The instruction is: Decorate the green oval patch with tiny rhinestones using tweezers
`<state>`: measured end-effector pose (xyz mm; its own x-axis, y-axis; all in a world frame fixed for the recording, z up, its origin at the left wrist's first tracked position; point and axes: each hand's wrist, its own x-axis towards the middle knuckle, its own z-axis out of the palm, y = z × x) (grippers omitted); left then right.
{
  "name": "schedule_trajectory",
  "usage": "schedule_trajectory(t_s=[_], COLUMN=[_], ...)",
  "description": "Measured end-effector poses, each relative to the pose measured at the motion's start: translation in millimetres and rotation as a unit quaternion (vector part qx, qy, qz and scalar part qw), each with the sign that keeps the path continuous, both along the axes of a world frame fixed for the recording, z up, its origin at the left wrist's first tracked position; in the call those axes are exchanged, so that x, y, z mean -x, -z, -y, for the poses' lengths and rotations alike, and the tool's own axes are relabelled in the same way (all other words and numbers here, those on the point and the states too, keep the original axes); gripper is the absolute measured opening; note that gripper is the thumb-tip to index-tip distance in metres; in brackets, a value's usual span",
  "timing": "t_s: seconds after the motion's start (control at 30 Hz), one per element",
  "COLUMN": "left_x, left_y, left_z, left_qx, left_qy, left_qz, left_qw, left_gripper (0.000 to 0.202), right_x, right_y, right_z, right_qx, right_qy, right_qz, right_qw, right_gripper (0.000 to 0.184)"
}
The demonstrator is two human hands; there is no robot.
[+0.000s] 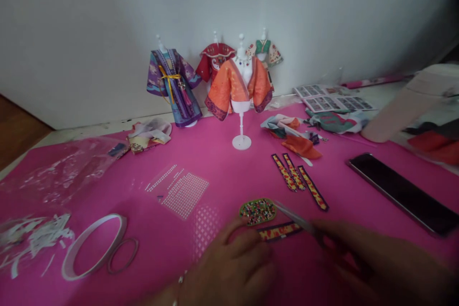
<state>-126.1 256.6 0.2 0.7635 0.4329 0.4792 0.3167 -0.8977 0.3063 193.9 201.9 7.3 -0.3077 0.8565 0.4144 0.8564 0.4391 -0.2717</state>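
A pale wall [89,57] backs the pink mat [222,167], and from my end of the link the trouble spot is plain: the little tray [263,223] of mixed beads [258,211], sitting right in front of the hands. Here's the right hand [376,260], gripping what looks like tweezers [299,220], tips at the tray's right end; blur stops me telling whether they touch a bead. The left hand [238,263] has its fingers curled, index at the tray's near left edge, the rest over one end of the patterned strip [278,233], and I can't tell whether it pinches that strip or merely covers it. My worry? The rim looks shallow, so a nudge from that index finger or a slip of the tips could tip the tray and scatter beads over the mat. Squeeze too hard and a smooth bead could shoot off, perhaps among the other strips [313,189] or toward the phone [405,193]. And with the strip lying so near the tray, a tug on it could drag the tray along too.
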Motion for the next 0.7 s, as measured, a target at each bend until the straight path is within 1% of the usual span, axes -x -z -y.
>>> schedule_trajectory(t_s=[0.1,0.23,0.43,0.5,0.57,0.7], left_x=[-3,-6,-7,-5,-3,1], left_y=[-0.2,2.0,6.5,4.2,-0.3,-9.2], left_z=[1,-3,-1,-1,-3,-8], left_qx=[-0.002,0.018,0.022,0.019,0.031,0.089], left_qy=[-0.014,-0.011,0.005,0.010,0.011,0.010], left_qz=[0.001,-0.024,-0.019,-0.015,-0.021,-0.042], left_qw=[1.000,0.999,1.000,1.000,0.999,0.995], left_gripper=[0.017,0.024,0.018,0.017,0.019,0.036], right_x=[7,13,15,15,13,12], right_y=[-8.4,-13.8,-18.0,-18.4,-17.9,-17.1], right_z=[0,-1,-1,-1,-3,-6], right_qx=[-0.002,-0.002,0.007,0.000,-0.002,0.013], right_qy=[-0.008,-0.013,-0.018,-0.027,-0.028,-0.029], right_qz=[-0.021,-0.029,-0.005,0.007,0.010,-0.001], right_qw=[1.000,0.999,1.000,1.000,1.000,0.999], right_gripper=[0.038,0.034,0.036,0.034,0.031,0.029])
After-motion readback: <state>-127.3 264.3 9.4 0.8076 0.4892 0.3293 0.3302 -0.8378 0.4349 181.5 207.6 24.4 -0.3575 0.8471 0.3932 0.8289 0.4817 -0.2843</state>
